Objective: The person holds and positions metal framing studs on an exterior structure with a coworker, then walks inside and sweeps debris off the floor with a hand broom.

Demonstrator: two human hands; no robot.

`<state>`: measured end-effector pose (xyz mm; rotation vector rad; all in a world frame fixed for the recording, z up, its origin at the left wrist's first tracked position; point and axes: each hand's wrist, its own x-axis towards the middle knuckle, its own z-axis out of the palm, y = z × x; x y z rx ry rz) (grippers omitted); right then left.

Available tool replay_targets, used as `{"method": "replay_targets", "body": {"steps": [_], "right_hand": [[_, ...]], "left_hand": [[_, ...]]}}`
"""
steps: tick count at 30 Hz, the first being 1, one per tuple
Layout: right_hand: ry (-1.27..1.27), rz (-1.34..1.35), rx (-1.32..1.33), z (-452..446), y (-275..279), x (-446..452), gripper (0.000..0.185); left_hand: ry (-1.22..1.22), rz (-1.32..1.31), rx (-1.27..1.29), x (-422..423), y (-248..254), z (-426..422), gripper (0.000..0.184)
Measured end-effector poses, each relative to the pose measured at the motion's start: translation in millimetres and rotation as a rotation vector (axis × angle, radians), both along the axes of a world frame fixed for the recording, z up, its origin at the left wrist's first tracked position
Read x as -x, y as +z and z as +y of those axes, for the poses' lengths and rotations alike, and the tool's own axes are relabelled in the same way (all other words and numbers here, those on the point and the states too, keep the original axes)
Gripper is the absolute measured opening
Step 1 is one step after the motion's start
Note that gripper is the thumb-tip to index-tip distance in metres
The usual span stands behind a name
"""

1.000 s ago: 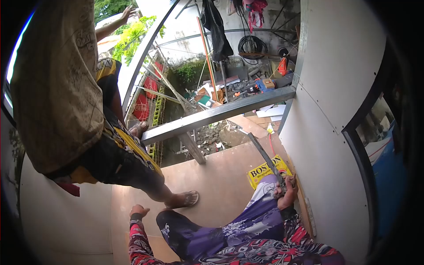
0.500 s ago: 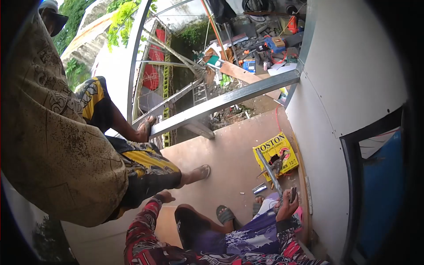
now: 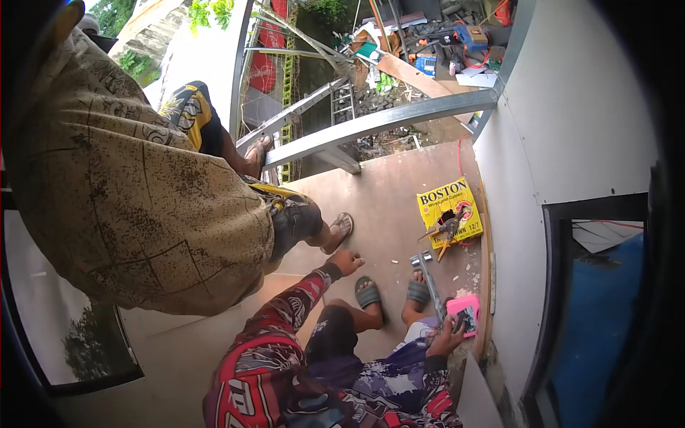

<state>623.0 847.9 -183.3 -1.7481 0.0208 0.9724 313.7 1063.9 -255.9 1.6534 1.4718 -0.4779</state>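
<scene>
Right hand (image 3: 444,342): wrapped round the near end of a long metal bar (image 3: 432,289), holding it over the lap, near the right edge of the floor (image 3: 396,182). Type of bar/tool: can't tell from this view.

Left hand (image 3: 346,262): out front, fingers curled in, narrow. Palm hidden, so can't tell if anything's in it. Nearest thing is the co-worker's sandaled foot (image 3: 337,234).

For a clean hold, I'd say: firm grip, straight wrist, because the length is all out ahead of one hand and likely wants to swing. Steer the far end clear of the wearer's right slide sandal (image 3: 419,290) and the loose pliers (image 3: 449,224) on the yellow Boston wire box (image 3: 437,197). Watch the pink-cased device (image 3: 467,314) just beside that hand, by the wooden strip (image 3: 487,285) on the floor's right edge.

Orientation: long axis runs from the right hand away from the body, leaning slightly left of the strip. Far end points toward the floor's outer edge, near the box's near left corner. Up/down tilt unclear; can't confirm whether the tip touches anything.
</scene>
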Motion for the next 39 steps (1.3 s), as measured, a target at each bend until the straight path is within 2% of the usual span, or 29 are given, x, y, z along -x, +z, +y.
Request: {"method": "replay_targets", "body": {"steps": [3,8,14,17,19,21,23,26,28,30,31,33,34,35,36,37,39], "right_hand": [[-0.032,-0.004,0.010,-8.7,14.0,7.3,0.017],[-0.127,0.133,0.073,-29.7,28.8,13.7,0.024],[-0.134,0.239,0.116,-60.7,23.8,16.2,0.031],[-0.064,-0.055,0.084,-70.2,31.4,19.0,0.028],[-0.069,0.218,0.032,-78.4,54.5,15.5,0.022],[-0.004,0.150,0.060,-83.3,72.5,17.7,0.021],[0.121,0.045,0.011,-95.9,61.4,4.8,0.017],[0.161,-0.092,0.012,-128.9,61.3,15.9,0.014],[0.221,-0.064,0.060,-154.8,86.0,29.2,0.013],[0.310,-0.198,0.112,-185.7,69.7,39.6,0.013],[0.354,-0.267,0.144,-205.3,71.6,35.9,0.013],[0.350,-0.165,0.292,-221.2,101.9,63.7,0.016],[0.343,-0.115,0.374,-236.7,119.1,68.0,0.018],[0.301,0.009,0.403,-246.0,106.9,59.0,0.018],[0.257,0.129,0.438,-258.4,87.2,44.1,0.019],[0.311,0.053,0.462,-263.0,105.3,53.2,0.018],[0.378,-0.093,0.462,-274.0,131.1,67.9,0.016]], "left_hand": [[-0.029,-0.054,-0.022,-9.3,1.5,-37.3,0.044],[-0.018,0.017,0.128,10.1,44.4,-97.8,0.043],[0.164,0.078,0.101,72.1,89.5,-139.7,0.046],[0.245,0.060,0.058,98.9,101.2,-152.3,0.045],[0.319,0.048,0.021,112.3,113.0,-168.6,0.045],[0.302,0.038,0.065,126.5,120.8,-180.6,0.047],[0.438,-0.050,0.113,136.5,110.9,-203.1,0.048],[0.289,-0.199,0.082,145.3,97.4,-251.8,0.048],[0.276,-0.360,0.058,148.7,105.3,-285.0,0.048],[0.309,-0.471,0.111,156.3,110.5,-309.1,0.045],[0.363,-0.534,0.080,163.5,133.5,-316.0,0.044],[0.411,-0.562,-0.087,181.6,128.6,-334.7,0.043],[0.406,-0.544,-0.088,191.8,119.7,-346.6,0.043],[0.400,-0.520,-0.103,210.1,108.2,-348.6,0.042],[0.337,-0.378,-0.165,224.8,87.7,-353.8,0.043],[0.279,-0.231,-0.212,239.0,78.1,-366.7,0.044],[0.377,-0.215,-0.057,279.5,117.6,-374.4,0.048]]}}
